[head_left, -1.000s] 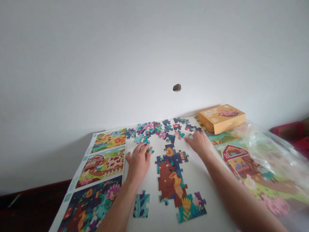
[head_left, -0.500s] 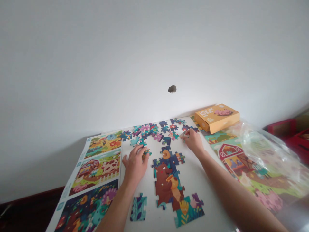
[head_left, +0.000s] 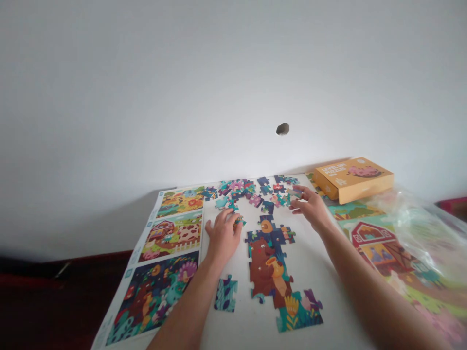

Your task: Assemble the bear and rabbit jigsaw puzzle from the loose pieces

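My left hand [head_left: 224,234] is low over the white table, little finger stuck out. At its index finger and thumb side it pinches a small green-and-orange puzzle piece [head_left: 239,221]; the thumb is mostly hidden. Farther right, my right hand [head_left: 312,208] has its thumb and fingers spread beside the loose pieces, with a pale piece [head_left: 293,193] near its fingertips. Between my forearms lies a joined puzzle section [head_left: 263,265] showing a brown bear with a honey pot. A group of joined teal leaf pieces [head_left: 225,294] lies left of it.
Several loose puzzle pieces [head_left: 235,186] are scattered along the back by the wall. A picture sheet [head_left: 155,270] lies at the left. The yellow puzzle box [head_left: 353,177] stands at the back right, near clear plastic wrapping [head_left: 416,228] and a farm picture [head_left: 379,243].
My right hand has gone from a pinch at a puzzle piece to spread fingers. The view has shifted, so everything appears farther right. My left hand stays with its piece.
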Demonstrator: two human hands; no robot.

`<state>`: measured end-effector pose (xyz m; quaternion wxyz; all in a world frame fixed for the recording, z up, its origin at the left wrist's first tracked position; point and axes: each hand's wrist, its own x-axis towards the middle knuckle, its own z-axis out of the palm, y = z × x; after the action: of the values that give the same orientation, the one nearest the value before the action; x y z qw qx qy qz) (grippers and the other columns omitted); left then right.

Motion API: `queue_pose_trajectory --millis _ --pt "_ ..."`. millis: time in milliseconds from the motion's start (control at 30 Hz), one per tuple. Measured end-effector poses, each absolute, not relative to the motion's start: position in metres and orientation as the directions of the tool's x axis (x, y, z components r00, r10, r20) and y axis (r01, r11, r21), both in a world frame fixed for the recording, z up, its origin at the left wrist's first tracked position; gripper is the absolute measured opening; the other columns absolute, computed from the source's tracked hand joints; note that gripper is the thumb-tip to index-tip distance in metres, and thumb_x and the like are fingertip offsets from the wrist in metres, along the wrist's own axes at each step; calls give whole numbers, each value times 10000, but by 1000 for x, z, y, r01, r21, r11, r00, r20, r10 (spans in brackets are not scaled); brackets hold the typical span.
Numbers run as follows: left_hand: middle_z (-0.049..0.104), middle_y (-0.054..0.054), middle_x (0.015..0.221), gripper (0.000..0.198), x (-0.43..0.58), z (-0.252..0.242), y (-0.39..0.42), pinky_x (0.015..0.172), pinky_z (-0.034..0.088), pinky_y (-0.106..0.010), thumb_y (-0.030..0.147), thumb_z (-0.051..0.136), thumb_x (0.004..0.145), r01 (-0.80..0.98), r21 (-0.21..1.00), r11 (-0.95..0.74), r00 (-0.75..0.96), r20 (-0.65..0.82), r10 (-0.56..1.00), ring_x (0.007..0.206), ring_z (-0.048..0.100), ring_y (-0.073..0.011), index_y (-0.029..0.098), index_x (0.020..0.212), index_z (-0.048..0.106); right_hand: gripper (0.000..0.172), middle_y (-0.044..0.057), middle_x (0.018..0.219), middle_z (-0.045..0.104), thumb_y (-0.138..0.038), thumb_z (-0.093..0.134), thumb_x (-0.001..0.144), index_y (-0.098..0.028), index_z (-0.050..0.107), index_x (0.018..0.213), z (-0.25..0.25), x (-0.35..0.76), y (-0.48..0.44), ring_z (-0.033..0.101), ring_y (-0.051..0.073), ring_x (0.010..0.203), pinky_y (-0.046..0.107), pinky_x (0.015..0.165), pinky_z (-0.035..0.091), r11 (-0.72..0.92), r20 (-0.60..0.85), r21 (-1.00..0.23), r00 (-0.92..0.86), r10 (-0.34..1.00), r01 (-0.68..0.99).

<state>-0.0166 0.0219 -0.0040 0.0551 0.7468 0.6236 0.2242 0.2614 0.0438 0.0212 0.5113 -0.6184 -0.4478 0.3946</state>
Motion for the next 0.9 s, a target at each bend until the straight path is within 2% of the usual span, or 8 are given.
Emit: queue_pose_trajectory --millis 100,133,233,333,433,533,667,900 --pt "584 -84 1381 243 -14 -2 20 1085 292 -616 262 521 935 902 374 -216 121 263 957 1288 520 -283 284 1118 679 267 9 691 617 -364 648 716 -170 639 899 18 260 43 653 188 629 270 539 497 -85 11 -935 267 964 345" --pt "584 -87 1380 243 -14 -2 20 1088 289 -618 266 526 931 902 375 -215 119 263 957 1289 519 -285 284 1118 680 231 8 648 602 -393 638 738 -174 624 808 15 261 44 632 182 614 261 530 470 -74 45 -899 258 965 432" --pt "581 -94 1378 247 -13 -1 18 1100 297 -609 278 549 914 892 387 -233 126 282 951 1305 504 -296 268 1121 683 245 3 629 605 -413 624 762 -182 634 844 9 263 45 592 166 594 252 533 423 -35 132 -810 240 962 586" --pt "567 -110 1384 288 -12 5 14 1130 328 -529 293 542 919 828 420 -371 220 364 905 1355 454 -284 231 1171 666 473 -11 714 629 -353 628 738 -194 590 1181 6 262 46 609 158 578 259 554 451 -8 130 -841 218 967 540" --pt "545 -112 1407 344 -10 12 8 1154 344 -447 302 525 933 684 440 -581 400 440 804 1371 436 -254 214 1248 631 590 -14 765 633 -309 606 732 -225 534 1312 5 258 44 624 154 563 276 581 480 25 126 -863 168 978 504" --pt "544 -89 1421 378 -7 15 3 1161 352 -445 289 566 909 557 461 -691 569 396 721 1365 446 -251 240 1280 622 449 -13 708 637 -316 575 761 -219 613 1199 7 254 43 616 156 564 280 596 474 38 112 -848 107 988 529" --pt "562 -59 1419 394 -4 16 0 1175 335 -481 280 664 844 481 494 -724 695 288 658 1410 398 -281 266 1238 663 252 -38 569 582 -375 590 773 -204 652 948 7 252 42 556 148 535 259 569 412 46 126 -792 89 988 609" --pt "621 -52 1360 357 -7 15 2 1182 269 -555 295 723 817 500 504 -704 719 212 662 1418 389 -324 279 1173 700 217 -19 606 612 -400 628 720 -206 636 817 3 253 44 550 150 569 248 551 386 26 96 -816 91 991 577"
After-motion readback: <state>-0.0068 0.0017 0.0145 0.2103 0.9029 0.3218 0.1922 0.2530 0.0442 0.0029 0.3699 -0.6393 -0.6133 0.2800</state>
